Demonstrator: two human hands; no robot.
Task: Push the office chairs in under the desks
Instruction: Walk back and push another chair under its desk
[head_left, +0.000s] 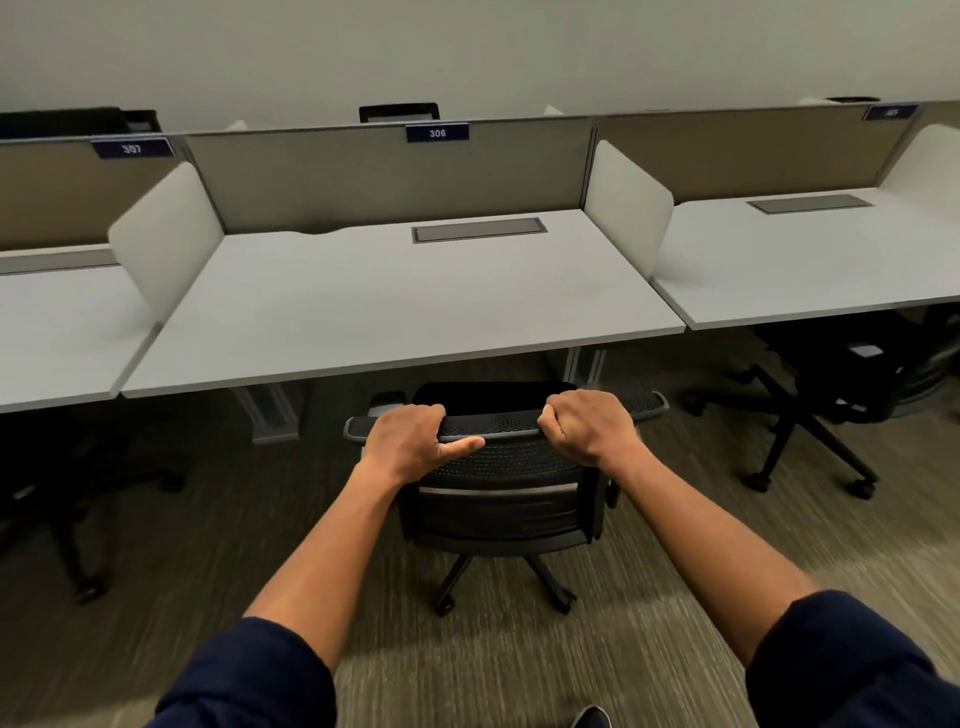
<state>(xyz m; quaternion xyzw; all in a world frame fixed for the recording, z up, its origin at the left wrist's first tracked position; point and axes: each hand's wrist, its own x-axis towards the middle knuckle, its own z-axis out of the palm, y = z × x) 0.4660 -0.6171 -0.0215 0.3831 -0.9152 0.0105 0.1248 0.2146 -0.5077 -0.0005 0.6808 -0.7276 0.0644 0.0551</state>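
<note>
Two dark blue sleeves (249, 680) fill the bottom corners of the view, pushed up above bare forearms that reach forward over the striped carpet (218, 545). The tip of a dark shoe (592, 718) shows at the bottom edge.

The left hand (410, 441) is closed over the top rail of the black mesh office chair (504, 499), fingers curled across the front of the rail and the thumb lying along its back face. The right hand (587, 428) is clenched on the same rail, just to the right of centre. Both hands grip the backrest; neither is free.

The chair stands just in front of the near edge of the middle desk (395, 306), the one under the label reading 306 (437, 133). Its seat appears to sit partly under that near edge, toward the right half, while the backrest and wheeled base are out on the carpet.

The step in hand looks to be the push of this chair into its bay. The next move probably calls for a straight forward shove with even pressure from both hands, keeping the chair clear of the desk leg (587, 364) to the right of the seat. A second chair (831, 395) at the right-hand desk (800, 270) stands partly out and seems to need the same treatment.
</note>
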